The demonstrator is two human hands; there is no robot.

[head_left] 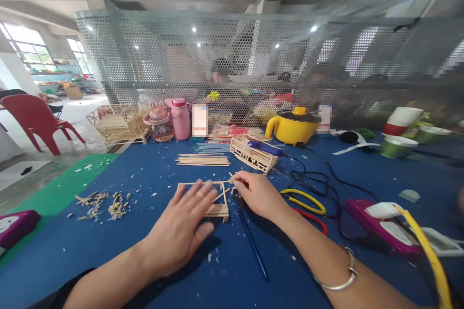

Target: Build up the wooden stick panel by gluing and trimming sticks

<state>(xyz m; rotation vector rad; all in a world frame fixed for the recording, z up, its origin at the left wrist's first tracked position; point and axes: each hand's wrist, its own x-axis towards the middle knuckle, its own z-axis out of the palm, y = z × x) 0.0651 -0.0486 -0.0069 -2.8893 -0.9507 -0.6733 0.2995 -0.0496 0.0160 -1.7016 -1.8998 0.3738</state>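
My left hand point(184, 227) lies flat with its fingers stretched over a small frame of wooden sticks point(217, 211), hiding its left part. My right hand point(255, 193) pinches a short, pale piece of wooden stick point(231, 178) at the frame's upper right corner. Beneath the right fingers lies a slim dark blue pen-like tool point(253, 239); its upper end is partly covered. Beside the right forearm are a yellow handle loop point(304, 201) and a red one, whose tool is hidden by the arm.
Behind the hands are loose sticks point(203, 160), a stick-built model point(250, 154) with a blue-handled corded tool point(266, 147) on it, and a yellow pot point(295, 128). Wood scraps point(118, 205) lie left. A purple-and-white device point(380, 227) sits right. A perforated screen point(152, 58) stands behind.
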